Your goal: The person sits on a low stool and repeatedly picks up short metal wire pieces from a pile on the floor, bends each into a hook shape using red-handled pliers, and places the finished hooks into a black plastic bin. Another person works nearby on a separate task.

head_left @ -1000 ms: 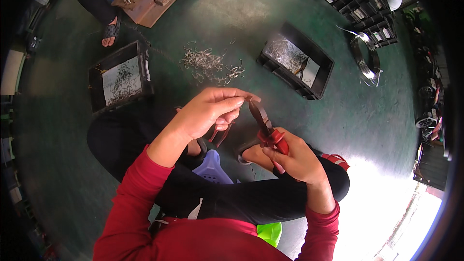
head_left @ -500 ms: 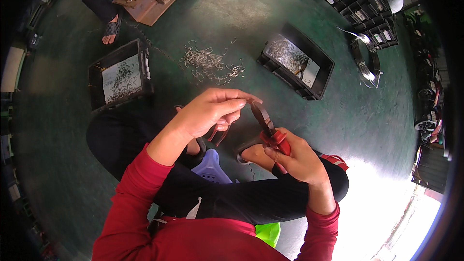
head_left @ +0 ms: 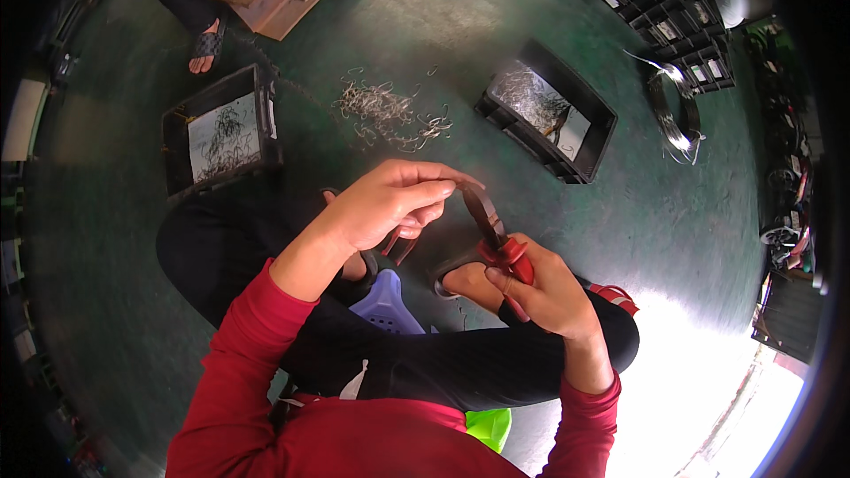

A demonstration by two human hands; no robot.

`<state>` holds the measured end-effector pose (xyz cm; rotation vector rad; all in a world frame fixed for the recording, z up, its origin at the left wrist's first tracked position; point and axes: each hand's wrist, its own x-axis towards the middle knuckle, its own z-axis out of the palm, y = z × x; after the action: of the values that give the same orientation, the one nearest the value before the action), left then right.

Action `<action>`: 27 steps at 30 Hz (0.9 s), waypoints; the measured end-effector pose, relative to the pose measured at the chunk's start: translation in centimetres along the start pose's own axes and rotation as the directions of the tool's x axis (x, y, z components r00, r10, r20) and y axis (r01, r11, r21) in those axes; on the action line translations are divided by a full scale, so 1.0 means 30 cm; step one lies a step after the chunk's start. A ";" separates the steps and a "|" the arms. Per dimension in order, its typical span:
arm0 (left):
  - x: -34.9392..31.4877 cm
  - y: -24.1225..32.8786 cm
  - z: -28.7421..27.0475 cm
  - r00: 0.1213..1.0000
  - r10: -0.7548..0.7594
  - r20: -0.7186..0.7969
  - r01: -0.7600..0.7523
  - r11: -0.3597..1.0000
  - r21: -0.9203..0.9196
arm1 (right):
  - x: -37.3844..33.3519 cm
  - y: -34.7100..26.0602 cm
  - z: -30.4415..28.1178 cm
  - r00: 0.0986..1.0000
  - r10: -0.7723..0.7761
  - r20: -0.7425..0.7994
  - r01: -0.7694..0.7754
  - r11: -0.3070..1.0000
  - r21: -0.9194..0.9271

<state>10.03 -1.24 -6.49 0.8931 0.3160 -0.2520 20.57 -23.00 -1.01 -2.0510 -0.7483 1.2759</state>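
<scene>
Pliers with red grips lay clasped in your right hand in the head view, tip at the pinched fingertips of your left hand; whatever those held was too small to tell; steady wrists, fingertips clear of the jaws, probably worked best

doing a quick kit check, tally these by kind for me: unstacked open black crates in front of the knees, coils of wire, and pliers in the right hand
Unstacked black crates: 2
Wire coil: 1
Pliers in the right hand: 1
Total: 4
</scene>
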 end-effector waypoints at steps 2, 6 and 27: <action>-0.002 0.003 0.006 1.000 0.011 -0.013 -0.011 0.999 0.044 | 0.003 0.010 0.004 1.000 -0.011 -0.016 0.010 1.000 -0.007; -0.011 -0.002 0.026 0.996 0.064 -0.067 -0.045 0.966 0.255 | 0.023 0.043 0.029 0.977 -0.159 -0.139 0.146 0.984 -0.102; -0.034 -0.067 0.123 0.848 0.497 -0.185 -0.260 0.693 0.672 | 0.105 0.126 0.089 0.906 -0.244 -0.346 0.164 0.956 -0.244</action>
<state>8.99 -5.29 -5.39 1.6622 0.3751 0.2331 19.88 -22.68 -6.57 -2.2230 -0.9181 0.6818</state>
